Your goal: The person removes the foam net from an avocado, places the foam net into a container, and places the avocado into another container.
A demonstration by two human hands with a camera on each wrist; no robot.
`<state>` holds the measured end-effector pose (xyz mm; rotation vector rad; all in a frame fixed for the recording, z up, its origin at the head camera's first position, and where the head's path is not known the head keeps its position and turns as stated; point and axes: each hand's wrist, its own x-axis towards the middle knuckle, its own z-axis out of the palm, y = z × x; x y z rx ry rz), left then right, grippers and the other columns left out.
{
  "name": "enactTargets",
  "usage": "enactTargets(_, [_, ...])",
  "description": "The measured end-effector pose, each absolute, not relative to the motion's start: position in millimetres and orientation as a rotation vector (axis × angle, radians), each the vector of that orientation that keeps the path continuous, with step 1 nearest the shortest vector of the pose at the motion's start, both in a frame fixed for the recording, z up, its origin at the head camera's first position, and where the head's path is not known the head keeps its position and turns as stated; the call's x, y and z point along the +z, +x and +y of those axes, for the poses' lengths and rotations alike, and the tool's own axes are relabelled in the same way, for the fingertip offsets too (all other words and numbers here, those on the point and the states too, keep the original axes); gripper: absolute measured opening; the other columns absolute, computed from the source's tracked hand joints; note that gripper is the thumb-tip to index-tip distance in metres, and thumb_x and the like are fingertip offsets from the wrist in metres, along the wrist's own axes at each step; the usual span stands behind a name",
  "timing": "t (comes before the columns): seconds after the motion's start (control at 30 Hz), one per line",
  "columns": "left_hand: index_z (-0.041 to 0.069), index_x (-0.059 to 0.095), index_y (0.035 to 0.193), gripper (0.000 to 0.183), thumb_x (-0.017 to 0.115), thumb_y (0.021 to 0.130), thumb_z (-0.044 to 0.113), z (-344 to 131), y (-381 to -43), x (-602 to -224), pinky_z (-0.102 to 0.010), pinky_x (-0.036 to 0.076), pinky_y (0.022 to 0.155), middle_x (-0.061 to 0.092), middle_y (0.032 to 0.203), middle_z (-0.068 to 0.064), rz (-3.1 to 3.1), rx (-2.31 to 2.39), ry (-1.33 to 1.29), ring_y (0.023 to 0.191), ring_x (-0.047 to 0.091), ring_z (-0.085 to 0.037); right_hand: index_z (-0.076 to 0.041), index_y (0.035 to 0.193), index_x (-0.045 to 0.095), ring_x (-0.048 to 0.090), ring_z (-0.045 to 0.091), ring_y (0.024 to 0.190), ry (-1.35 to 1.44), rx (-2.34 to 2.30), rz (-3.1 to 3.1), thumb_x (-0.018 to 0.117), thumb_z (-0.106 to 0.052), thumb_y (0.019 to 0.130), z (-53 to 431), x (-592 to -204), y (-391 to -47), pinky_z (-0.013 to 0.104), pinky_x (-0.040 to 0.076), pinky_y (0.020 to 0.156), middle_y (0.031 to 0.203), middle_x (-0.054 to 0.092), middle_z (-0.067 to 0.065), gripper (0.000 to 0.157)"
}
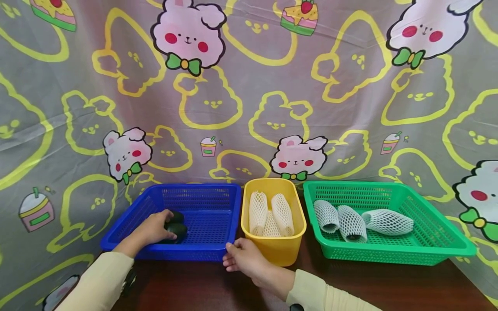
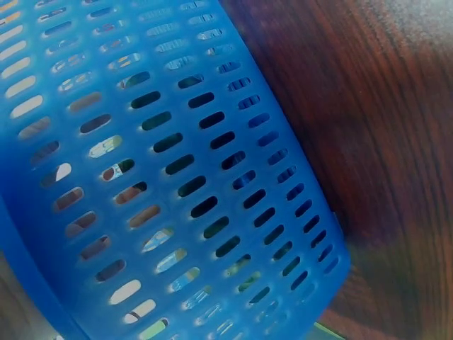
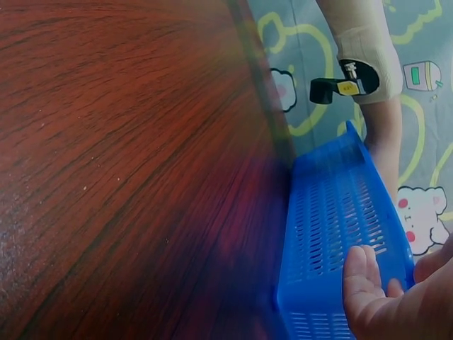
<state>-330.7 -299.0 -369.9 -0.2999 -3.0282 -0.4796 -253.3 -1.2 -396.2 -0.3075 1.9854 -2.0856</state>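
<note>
In the head view my left hand (image 1: 155,227) reaches into the blue basket (image 1: 212,224), its fingers and thumb curled over smooth, dark green, avocado-like fruit (image 1: 179,230). Two rounded ends show past the fingers; the palm hides the rest. My right hand (image 1: 249,261) holds the basket's front right corner, thumb by the rim and fingers outside the wall, as the right wrist view also shows with the fingers (image 3: 362,276) against the blue side. Through the slots of the basket wall (image 2: 191,163), the left wrist view gives only broken glimpses of what lies inside.
A yellow bin (image 1: 274,248) with several white foam net sleeves (image 1: 258,214) stands right of the blue basket. Further right, a green basket (image 1: 393,250) holds 3 net-wrapped pieces (image 1: 390,222). Behind the dark wooden table (image 1: 186,283) hangs a patterned curtain (image 1: 249,86).
</note>
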Motion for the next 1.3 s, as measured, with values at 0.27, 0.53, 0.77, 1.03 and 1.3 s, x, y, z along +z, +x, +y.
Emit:
enactTargets(0.27, [-0.01, 0.055, 0.116, 0.062, 0.086, 0.073, 0.022, -300.6, -328.8, -365.6, -0.055, 0.047, 0.082, 0.062, 0.104, -0.023, -3.006, -0.507, -0.306, 0.098, 0.059, -0.042, 0.002, 0.092, 0.052, 0.061, 0.015, 0.062, -0.344, -2.024, 1.999, 0.051, -0.009, 0.101, 2.4, -394.7, -251.2, 0.034, 0.057, 0.059, 0.075, 0.062, 0.012, 0.015])
enactTargets(0.53, [-0.01, 0.052, 0.122, 0.063, 0.083, 0.077, 0.021, -297.8, -323.9, -362.5, -0.056, 0.047, 0.082, 0.061, 0.109, -0.026, -2.965, -0.576, -0.289, 0.102, 0.057, -0.043, 0.008, 0.097, 0.055, 0.061, 0.016, 0.063, -0.41, -1.965, 2.005, 0.051, -0.01, 0.1, 11.3, -388.6, -248.3, 0.035, 0.057, 0.06, 0.075, 0.063, 0.013, 0.018])
enactTargets(0.77, [-0.01, 0.052, 0.125, 0.062, 0.081, 0.079, 0.02, -290.7, -315.6, -361.0, -0.057, 0.046, 0.086, 0.057, 0.12, -0.03, -2.912, -0.608, -0.339, 0.108, 0.056, -0.045, 0.005, 0.096, 0.057, 0.063, 0.018, 0.066, -0.452, -1.927, 2.013, 0.05, -0.011, 0.101, 21.7, -384.1, -247.9, 0.038, 0.057, 0.063, 0.077, 0.063, 0.012, 0.018])
enactTargets(1.03, [-0.006, 0.055, 0.121, 0.055, 0.081, 0.078, 0.017, -278.5, -307.2, -357.7, -0.052, 0.049, 0.084, 0.06, 0.116, -0.025, -2.845, -0.672, -0.405, 0.102, 0.06, -0.039, 0.006, 0.097, 0.056, 0.065, 0.023, 0.07, -0.579, -1.865, 2.034, 0.05, -0.009, 0.101, 35.9, -375.5, -243.4, 0.04, 0.057, 0.065, 0.079, 0.064, 0.013, 0.018])
enactTargets(1.3, [-0.004, 0.056, 0.124, 0.056, 0.081, 0.08, 0.019, -262.0, -298.8, -352.4, -0.049, 0.049, 0.088, 0.06, 0.119, -0.02, -2.81, -0.731, -0.452, 0.105, 0.059, -0.037, 0.007, 0.1, 0.057, 0.066, 0.027, 0.077, -0.67, -1.803, 2.094, 0.051, -0.01, 0.101, 53.4, -357.0, -241.6, 0.039, 0.057, 0.069, 0.085, 0.065, 0.014, 0.017])
